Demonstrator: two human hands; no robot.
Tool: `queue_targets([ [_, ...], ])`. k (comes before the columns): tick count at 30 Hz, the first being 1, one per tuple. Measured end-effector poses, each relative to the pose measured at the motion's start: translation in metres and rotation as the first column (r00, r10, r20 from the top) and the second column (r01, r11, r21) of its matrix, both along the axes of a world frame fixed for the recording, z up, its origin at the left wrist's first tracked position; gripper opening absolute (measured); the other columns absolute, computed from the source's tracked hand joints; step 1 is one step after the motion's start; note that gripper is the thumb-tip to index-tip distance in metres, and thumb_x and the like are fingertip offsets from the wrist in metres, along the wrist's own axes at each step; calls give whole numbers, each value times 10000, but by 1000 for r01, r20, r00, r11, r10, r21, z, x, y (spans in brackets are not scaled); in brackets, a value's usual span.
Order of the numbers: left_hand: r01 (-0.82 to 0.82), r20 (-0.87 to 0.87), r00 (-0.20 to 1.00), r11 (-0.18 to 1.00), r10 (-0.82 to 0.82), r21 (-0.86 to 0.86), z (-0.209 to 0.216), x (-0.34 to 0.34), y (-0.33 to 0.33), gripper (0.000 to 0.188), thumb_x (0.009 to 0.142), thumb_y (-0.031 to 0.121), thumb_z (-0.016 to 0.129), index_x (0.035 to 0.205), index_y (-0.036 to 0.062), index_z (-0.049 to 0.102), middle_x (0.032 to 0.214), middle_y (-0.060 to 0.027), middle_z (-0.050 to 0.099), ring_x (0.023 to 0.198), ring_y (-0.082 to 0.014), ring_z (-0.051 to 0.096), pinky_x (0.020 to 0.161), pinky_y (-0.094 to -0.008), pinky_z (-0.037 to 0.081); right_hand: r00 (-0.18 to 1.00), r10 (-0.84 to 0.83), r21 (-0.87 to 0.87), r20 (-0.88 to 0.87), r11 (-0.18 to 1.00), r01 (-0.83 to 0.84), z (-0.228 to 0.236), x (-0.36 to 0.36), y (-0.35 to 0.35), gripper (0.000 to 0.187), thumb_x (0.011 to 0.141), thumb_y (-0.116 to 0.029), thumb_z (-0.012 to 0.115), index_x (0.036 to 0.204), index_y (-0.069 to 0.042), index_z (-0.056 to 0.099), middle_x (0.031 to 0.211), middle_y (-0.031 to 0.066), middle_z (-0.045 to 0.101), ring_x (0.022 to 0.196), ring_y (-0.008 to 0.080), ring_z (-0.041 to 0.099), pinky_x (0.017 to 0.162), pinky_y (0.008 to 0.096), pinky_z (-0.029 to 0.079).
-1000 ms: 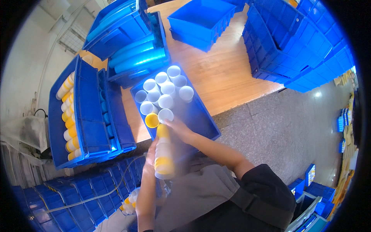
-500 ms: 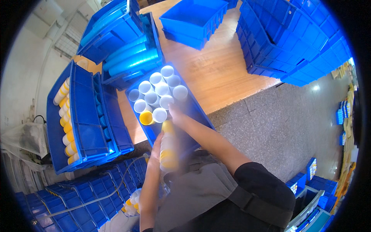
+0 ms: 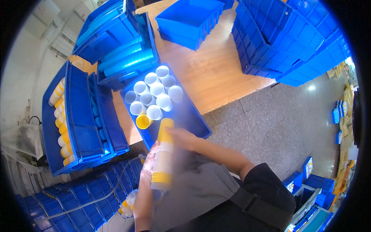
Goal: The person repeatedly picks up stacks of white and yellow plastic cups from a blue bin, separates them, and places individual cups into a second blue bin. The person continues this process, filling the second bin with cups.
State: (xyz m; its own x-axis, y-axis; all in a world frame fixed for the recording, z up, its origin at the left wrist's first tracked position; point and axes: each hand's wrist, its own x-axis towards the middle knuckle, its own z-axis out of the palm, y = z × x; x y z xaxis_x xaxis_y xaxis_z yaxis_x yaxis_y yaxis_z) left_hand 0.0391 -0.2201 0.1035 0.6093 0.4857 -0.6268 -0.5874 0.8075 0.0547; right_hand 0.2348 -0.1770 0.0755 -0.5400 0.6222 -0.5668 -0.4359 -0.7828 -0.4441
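A nested stack of white and yellow cups [image 3: 162, 162] is tilted in front of my body. My left hand [image 3: 148, 164] is wrapped around its side. At the stack's upper end my right hand [image 3: 181, 138] is closed on the yellow end cup; its fingers are partly hidden and a little blurred. Just beyond the stack lies a blue tray [image 3: 195, 118]. Several white cups [image 3: 157, 89] stand close together in its far part, mouths up. One yellow cup [image 3: 143, 121] stands at the near left of that group.
Left of the tray, a blue bin [image 3: 85, 127] holds more white and yellow stacks. Bins with light-blue cup stacks [image 3: 127, 58] stand at the far left. An open blue bin [image 3: 189, 23] and a tall pile of blue crates [image 3: 278, 42] rest on the wooden table [image 3: 216, 73].
My right hand has left the white cups in the tray and come down to the top of the held stack. The stack has swung slightly nearer to my body.
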Motion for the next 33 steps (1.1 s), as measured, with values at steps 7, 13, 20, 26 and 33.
queue_targets([
  [7,185,-158,972,981,-175,51,21,5,5,698,919,486,680,1341,-31,474,1115,-248,658,922,-341,711,806,-450,616,867,-440,-71,-236,897,436,-7,26,3,554,1040,-500,456,1260,3,527,1170,140,643,1078,270,647,938,429,517],
  [13,358,-390,879,920,-276,157,32,1,0,644,933,445,685,1304,-47,498,1061,-221,680,860,-318,719,804,-436,614,995,94,169,9,981,-95,8,9,-14,481,1005,-436,574,1244,-19,552,1083,102,655,1061,234,635,990,425,475],
  [20,146,-283,953,983,-110,108,46,-15,-14,700,951,488,637,1344,-65,464,1145,-251,649,975,-322,705,858,-427,605,997,-46,187,-57,981,56,-16,-8,-3,528,1016,-464,535,1288,-11,536,1271,152,599,1249,284,550,1033,457,459],
  [26,59,-228,973,996,-44,62,51,-35,-41,665,960,441,640,1363,-51,447,1143,-262,646,961,-336,712,847,-459,609,1000,-4,181,-23,984,8,1,-22,-4,598,988,-450,601,1382,-35,426,1325,146,577,1252,256,549,1083,472,420],
  [33,93,-281,957,993,-68,75,54,-49,-74,643,970,456,614,1386,-2,439,1138,-264,647,922,-359,711,817,-466,610,966,248,228,77,938,-260,25,-31,-28,544,996,-447,574,1334,-29,489,1293,157,587,1208,279,566,1056,467,425],
])
